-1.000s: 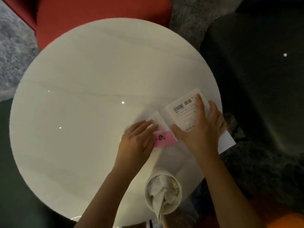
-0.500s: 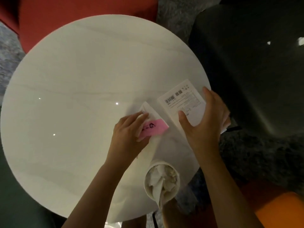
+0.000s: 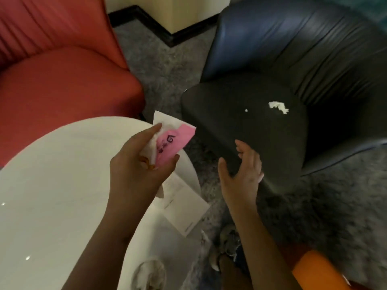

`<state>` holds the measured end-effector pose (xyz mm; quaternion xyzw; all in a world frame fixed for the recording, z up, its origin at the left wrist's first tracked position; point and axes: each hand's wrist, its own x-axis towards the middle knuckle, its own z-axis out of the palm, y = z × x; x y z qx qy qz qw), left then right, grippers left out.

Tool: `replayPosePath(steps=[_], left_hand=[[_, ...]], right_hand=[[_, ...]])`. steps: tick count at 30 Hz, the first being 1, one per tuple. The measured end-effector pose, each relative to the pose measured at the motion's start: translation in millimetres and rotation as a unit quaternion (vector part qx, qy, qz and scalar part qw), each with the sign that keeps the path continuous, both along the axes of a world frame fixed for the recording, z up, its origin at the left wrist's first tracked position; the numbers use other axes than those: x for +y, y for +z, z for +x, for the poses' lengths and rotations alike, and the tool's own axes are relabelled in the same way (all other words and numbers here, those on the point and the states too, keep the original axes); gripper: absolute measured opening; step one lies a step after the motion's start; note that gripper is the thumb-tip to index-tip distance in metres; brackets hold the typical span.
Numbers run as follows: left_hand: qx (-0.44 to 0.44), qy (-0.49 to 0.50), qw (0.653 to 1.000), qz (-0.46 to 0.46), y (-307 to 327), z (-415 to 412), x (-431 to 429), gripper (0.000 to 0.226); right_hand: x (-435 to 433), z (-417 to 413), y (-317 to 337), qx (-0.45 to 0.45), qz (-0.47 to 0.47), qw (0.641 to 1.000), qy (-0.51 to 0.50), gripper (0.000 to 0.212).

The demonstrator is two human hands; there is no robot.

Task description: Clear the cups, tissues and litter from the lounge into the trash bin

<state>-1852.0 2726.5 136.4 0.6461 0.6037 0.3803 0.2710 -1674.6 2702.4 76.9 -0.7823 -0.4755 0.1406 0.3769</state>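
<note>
Pink and white paper fills the left hand [image 3: 139,164], the only view being the head camera; the fingers are closed around a wad [image 3: 167,139] made of a pink slip with dark marks and white tissue, lifted clear of the table [image 3: 52,174] at its far edge; something small and orange shows against the palm, too unclear to name. The right hand [image 3: 243,172] is spread wide and holds nothing, hovering in front of the black chair [image 3: 240,122], just beside the table's edge.

A white receipt [image 3: 182,204] lies flat on the table and overhangs its rim, partly under the left hand; a cup [image 3: 149,275] stuffed with tissue stands at the near edge, cut by the frame. On the black seat lie 1 scrap [image 3: 278,107] of torn tissue and 1 tiny white crumb [image 3: 246,110], well apart from both hands. A red chair [image 3: 62,80] stands to the left.

No bin is in view. By my reckoning the task is at an early to middle stage: 1 wad is gathered in hand; the receipt, the cup, the scrap and the crumb are left; nothing can be shown to have reached the bin.
</note>
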Motion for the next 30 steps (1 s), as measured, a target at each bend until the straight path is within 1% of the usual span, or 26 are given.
replayPosePath(steps=[3, 6, 9, 12, 15, 18, 21, 26, 30], left_hand=[[-0.009, -0.016, 1.0, 0.01, 13.0, 59.7, 26.6, 0.054], [-0.02, -0.012, 1.0, 0.015, 4.4, 127.2, 61.4, 0.055], [-0.029, 0.017, 0.999, -0.013, -30.7, 196.8, 98.7, 0.055], [-0.038, 0.054, 0.996, -0.063, -78.2, 259.8, 132.6, 0.054], [-0.028, 0.085, 0.99, -0.11, -119.0, 302.1, 159.5, 0.053], [-0.026, 0.105, 0.981, -0.16, -153.2, 324.0, 178.7, 0.054], [-0.032, 0.123, 0.972, -0.197, -183.5, 334.9, 191.4, 0.054], [-0.054, 0.137, 0.962, -0.229, -226.5, 337.9, 212.0, 0.053], [-0.051, 0.137, 0.961, -0.236, -260.5, 338.9, 235.8, 0.054]], right_hand=[[24.9, 53.8, -0.8, -0.008, 0.011, 1.0, -0.017, 0.049], [60.1, 116.6, -16.0, -0.013, 0.019, 0.999, -0.028, 0.049], [106.8, 184.7, -49.0, 0.002, -0.01, 1.0, -0.019, 0.051], [149.4, 244.5, -87.9, 0.005, -0.054, 0.999, 0.001, 0.053], [180.5, 286.9, -126.0, -0.002, -0.084, 0.996, 0.036, 0.054], [207.2, 312.7, -162.2, 0.017, -0.128, 0.99, 0.049, 0.052], [234.9, 321.8, -194.1, 0.041, -0.163, 0.984, 0.052, 0.049], [282.4, 325.6, -239.7, 0.033, -0.208, 0.975, 0.071, 0.045], [320.3, 323.8, -278.8, 0.039, -0.235, 0.97, 0.056, 0.042]])
